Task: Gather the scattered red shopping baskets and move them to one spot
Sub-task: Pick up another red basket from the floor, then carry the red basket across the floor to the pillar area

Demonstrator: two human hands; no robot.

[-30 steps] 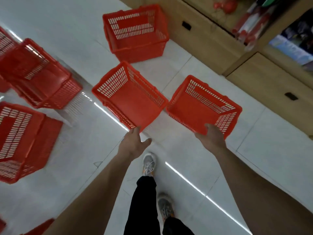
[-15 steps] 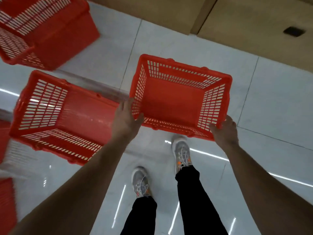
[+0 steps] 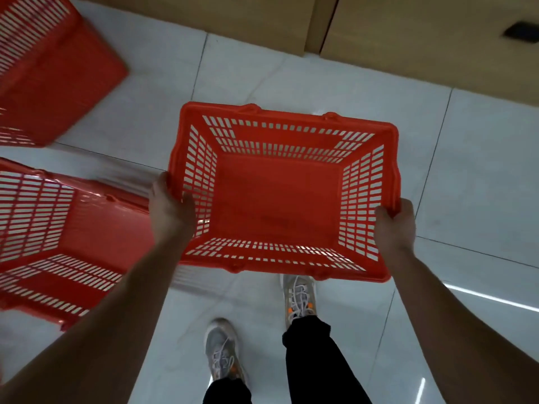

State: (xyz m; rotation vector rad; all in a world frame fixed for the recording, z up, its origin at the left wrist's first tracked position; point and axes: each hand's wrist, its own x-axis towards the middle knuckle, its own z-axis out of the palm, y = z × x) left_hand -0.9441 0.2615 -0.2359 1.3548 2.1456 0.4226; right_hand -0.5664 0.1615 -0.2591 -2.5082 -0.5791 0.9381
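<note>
An empty red shopping basket [image 3: 280, 199] with slotted walls is held level in front of me, seen from straight above. My left hand [image 3: 170, 208] grips its left rim and my right hand [image 3: 395, 223] grips its right rim. A second red basket [image 3: 58, 240] lies on the floor at the left, partly behind my left forearm. A third red basket [image 3: 49, 71] sits at the top left, cut off by the frame edge.
Light wooden cabinets [image 3: 408, 33] with a dark recessed handle [image 3: 522, 32] run along the top. The floor [image 3: 466, 170] is glossy white tile. My feet in grey sneakers [image 3: 300, 295] stand just below the held basket.
My left hand let go of the left basket and took the other basket's left rim. That basket now sits centred between both hands, and the view has dropped closer to the floor.
</note>
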